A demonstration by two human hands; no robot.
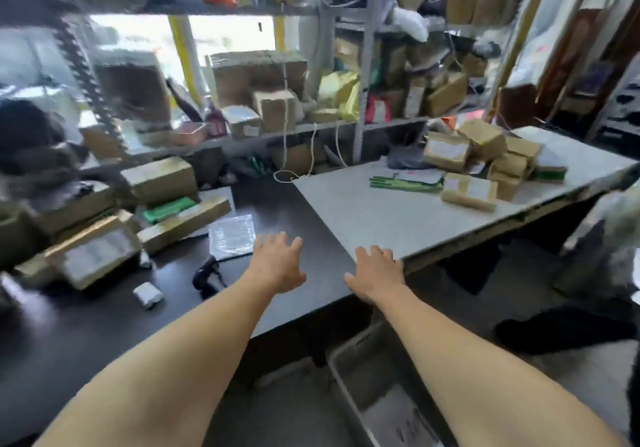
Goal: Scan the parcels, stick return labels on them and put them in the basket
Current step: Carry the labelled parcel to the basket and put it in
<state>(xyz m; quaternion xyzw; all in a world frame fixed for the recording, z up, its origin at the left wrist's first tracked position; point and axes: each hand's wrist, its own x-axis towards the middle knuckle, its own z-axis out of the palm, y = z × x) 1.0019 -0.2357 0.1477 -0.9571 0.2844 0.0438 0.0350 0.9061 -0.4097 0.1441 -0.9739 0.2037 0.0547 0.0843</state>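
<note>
Nearest, the grey basket (349, 370) sits on the floor below the desk (304, 211) edge, under the right forearm. Both the left hand (277, 263) and right hand (375, 273) hover with spread fingers, holding nothing. Beyond the left hand lie the black scanner (206, 273) and silver parcel (232, 237); the brown parcels (485, 162) are piled well beyond the right hand.

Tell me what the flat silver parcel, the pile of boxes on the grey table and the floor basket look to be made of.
Silver parcel: likely plastic or foil mailer, shiny and crinkled. Boxes: brown cardboard, matte, with white labels. Basket: probably grey plastic, smooth thin rim; blur leaves it uncertain.
</note>
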